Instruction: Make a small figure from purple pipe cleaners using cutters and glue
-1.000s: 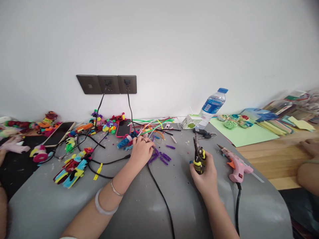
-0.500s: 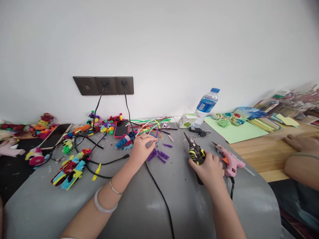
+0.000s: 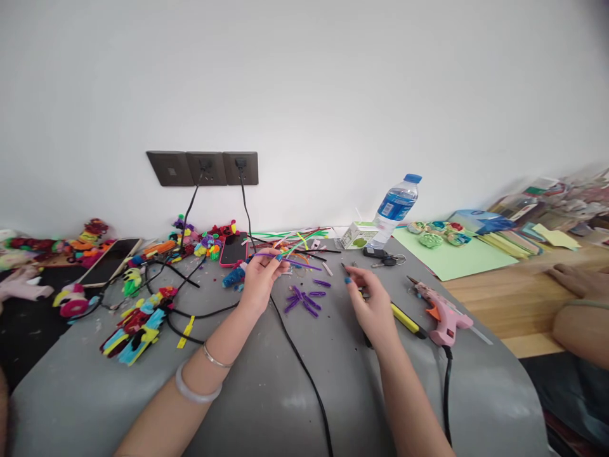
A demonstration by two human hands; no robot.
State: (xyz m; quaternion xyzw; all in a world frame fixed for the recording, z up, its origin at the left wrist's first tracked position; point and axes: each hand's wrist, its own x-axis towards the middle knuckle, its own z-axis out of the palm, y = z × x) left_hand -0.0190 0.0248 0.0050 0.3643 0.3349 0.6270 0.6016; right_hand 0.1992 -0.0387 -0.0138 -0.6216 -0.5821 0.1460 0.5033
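Note:
My left hand [image 3: 259, 279] is lifted above the grey table cover [image 3: 266, 393], pinching a purple pipe cleaner [image 3: 295, 261] that sticks out to the right. My right hand [image 3: 371, 298] hovers open, fingers spread, just right of several short purple pipe-cleaner pieces [image 3: 304, 298]. Below and behind that hand lie the yellow-and-black cutting pliers [image 3: 404, 319] on the cover, no longer held. A pink glue gun [image 3: 442, 311] rests to the right of the pliers.
Loose coloured pipe cleaners [image 3: 295, 241] and small craft figures [image 3: 137, 320] litter the cover. A phone [image 3: 234, 249], black cables [image 3: 304, 374], water bottle [image 3: 394, 206], small carton [image 3: 358, 235], keys [image 3: 385, 257] and green paper [image 3: 457, 257] lie behind. Another person's arm [image 3: 578, 311] rests at the right.
My right hand put the pliers down on the cover and moved left, opening. My left hand lifted a purple pipe cleaner from the pile.

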